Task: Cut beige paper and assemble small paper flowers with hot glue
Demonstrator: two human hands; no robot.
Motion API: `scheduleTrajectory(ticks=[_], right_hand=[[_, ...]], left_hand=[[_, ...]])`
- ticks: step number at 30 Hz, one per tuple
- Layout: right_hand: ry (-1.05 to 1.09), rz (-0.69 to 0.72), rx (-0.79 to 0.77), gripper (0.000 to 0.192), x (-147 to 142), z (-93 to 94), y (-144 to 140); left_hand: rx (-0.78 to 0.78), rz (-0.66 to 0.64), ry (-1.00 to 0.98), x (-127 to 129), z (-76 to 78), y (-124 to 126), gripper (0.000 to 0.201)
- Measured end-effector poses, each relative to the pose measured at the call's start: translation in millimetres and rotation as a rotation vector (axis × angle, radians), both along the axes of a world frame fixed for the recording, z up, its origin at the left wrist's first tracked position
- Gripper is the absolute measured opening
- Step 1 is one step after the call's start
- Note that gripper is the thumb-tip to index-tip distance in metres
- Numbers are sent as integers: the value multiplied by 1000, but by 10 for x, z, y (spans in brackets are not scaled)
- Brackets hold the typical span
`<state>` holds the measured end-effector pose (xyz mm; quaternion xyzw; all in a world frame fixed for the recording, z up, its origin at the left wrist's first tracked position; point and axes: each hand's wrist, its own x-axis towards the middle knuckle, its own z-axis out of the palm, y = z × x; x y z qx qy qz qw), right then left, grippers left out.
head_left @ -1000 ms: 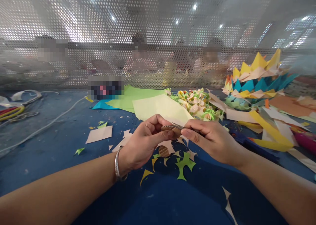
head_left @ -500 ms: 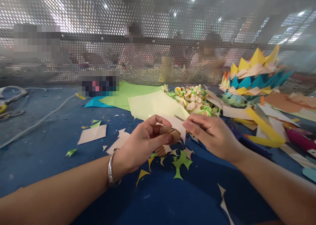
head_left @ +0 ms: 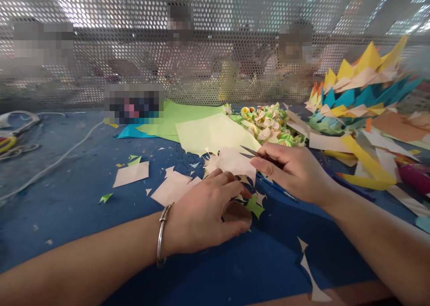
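Note:
My left hand (head_left: 208, 212), with a silver bangle at the wrist, is low over the table. Its thumb and fingers are apart above paper scraps, and I make out nothing gripped. A green paper offcut (head_left: 257, 206) lies just past the fingertips. In my right hand (head_left: 290, 169) is a pair of small scissors (head_left: 249, 152), its two pointed blades parted and aimed left. The fingers hide its handles. Under the blades lies a pale pink sheet (head_left: 231, 160) with cut-away edges, overlapping a cream sheet (head_left: 215, 133).
Green paper (head_left: 188, 118) lies behind, beside a heap of small paper pieces (head_left: 268, 122). A spiky layered paper crown (head_left: 363, 88) stands at right, near yellow strips (head_left: 369, 162). A white cable (head_left: 63, 158) crosses the left side. A perforated metal screen (head_left: 134, 55) rises behind the table.
My left hand has come down to the table, turned palm down and opened; the brown folded piece is no longer visible in it. The scissor blades have parted. The view has tilted slightly.

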<state>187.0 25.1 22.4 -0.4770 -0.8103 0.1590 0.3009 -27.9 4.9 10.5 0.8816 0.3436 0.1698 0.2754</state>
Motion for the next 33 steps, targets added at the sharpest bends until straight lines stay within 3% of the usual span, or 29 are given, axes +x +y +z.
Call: scheduleTrajectory(ticks=[3, 13, 19, 24, 26, 28, 33], right_hand=[[-75, 22, -22, 40, 16, -4, 18], [-471, 53, -94, 49, 28, -26, 29], [-627, 61, -123, 45, 12, 9, -16], [-709, 77, -134, 45, -3, 16, -33], [-728, 75, -149, 44, -5, 17, -31], [-741, 79, -161, 44, -9, 24, -31], [-760, 74, -182, 44, -32, 41, -49]], left_hand=[[-8, -20, 128, 6, 12, -26, 41], [-24, -72, 344, -51, 226, -122, 14], [-24, -66, 436, -79, 317, -206, 40], [-67, -110, 422, -130, 411, -145, 39], [-57, -48, 382, -189, 421, -39, 44], [-3, 76, 360, -252, 392, 102, 33], [227, 359, 326, -414, 218, 497, 28]])
